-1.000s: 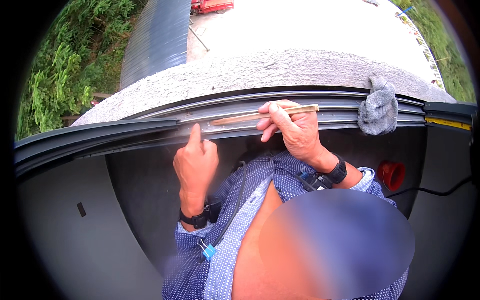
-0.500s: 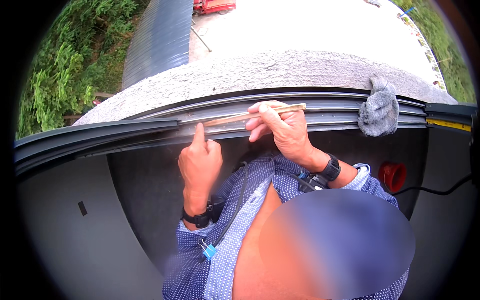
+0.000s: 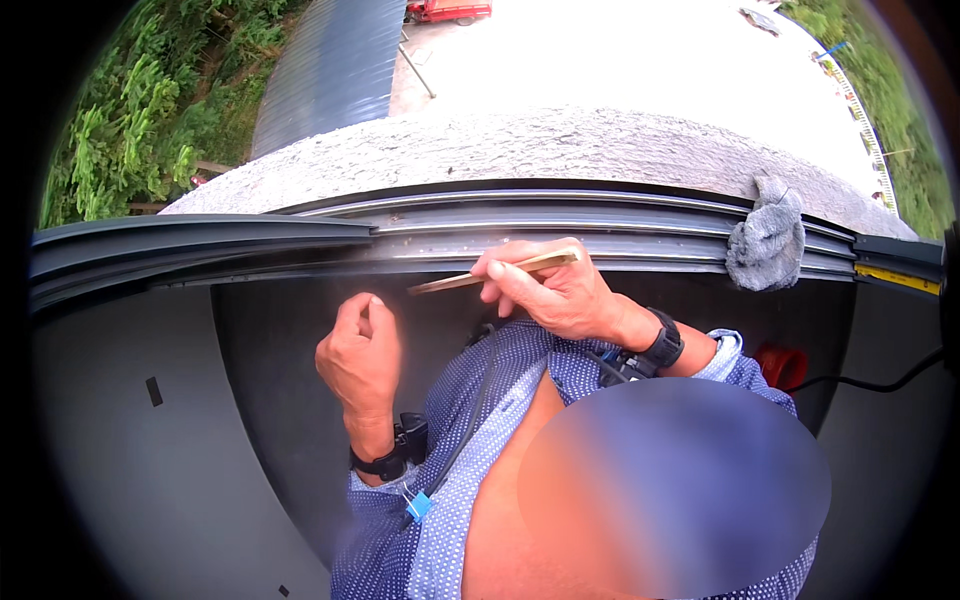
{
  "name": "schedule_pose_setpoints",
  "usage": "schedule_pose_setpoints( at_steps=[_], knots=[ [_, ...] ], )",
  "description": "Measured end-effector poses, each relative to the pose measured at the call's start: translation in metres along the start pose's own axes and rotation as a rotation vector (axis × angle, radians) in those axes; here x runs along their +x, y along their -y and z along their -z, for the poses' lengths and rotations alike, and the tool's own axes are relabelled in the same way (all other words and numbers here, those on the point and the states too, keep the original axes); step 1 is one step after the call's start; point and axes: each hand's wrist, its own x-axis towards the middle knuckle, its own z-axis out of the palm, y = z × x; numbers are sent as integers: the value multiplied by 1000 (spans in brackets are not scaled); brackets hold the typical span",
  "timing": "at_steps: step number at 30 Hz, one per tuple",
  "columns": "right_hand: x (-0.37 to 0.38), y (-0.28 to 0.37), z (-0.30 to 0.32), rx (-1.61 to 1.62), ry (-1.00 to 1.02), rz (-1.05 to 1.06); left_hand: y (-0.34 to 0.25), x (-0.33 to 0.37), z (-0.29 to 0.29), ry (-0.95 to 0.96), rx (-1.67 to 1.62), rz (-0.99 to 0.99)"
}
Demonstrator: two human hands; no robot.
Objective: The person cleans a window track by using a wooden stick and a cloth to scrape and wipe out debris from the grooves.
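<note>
A thin wooden stick (image 3: 447, 284) with a darker left end is gripped by my right hand (image 3: 560, 295). It points leftward, in front of the near edge of a grey metal sliding-window track (image 3: 640, 222). Small specks lie in the track's grooves near the left sash. Lower left of the stick's tip, my left hand (image 3: 360, 355) is closed, thumb pressed to the curled index finger; whatever may be pinched there is hidden. Draped over the track at the right is a damp-looking grey cloth (image 3: 768, 245).
A dark sash frame (image 3: 200, 235) covers the track's left end. Beyond the track lies a rough pale ledge (image 3: 480, 150), with a drop to the yard outside. A red bucket (image 3: 782, 368) and a black cable (image 3: 870, 388) are by my right arm.
Both hands have drawn back from the track toward me. The stick has come out of the groove with my right hand; my left index finger has left its tip and curled in.
</note>
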Motion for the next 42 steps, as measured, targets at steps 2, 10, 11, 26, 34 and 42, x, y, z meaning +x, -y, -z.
schedule_pose_setpoints(
  at_steps=[2, 10, 11, 26, 34, 42],
  knots=[
    [0, 7, 2, 52, -5, -38, 1, 5, 0, -8, -51, 20],
    [-11, 1, 16, 76, -103, 15, -30, 38, -32, 72, -39, 22],
    [-15, -1, 19, 59, -118, 32, -33, 42, -36, 83, -4, 48],
    [-22, -10, 45, 114, -75, 62, -34, 52, -65, -18, -14, 158],
    [-21, -11, 53, 167, 2, 65, -35, 38, -70, -103, -33, 139],
    [-25, -8, 66, 73, 92, 167, -72, -28, -60, -129, -243, -292]
  ],
)
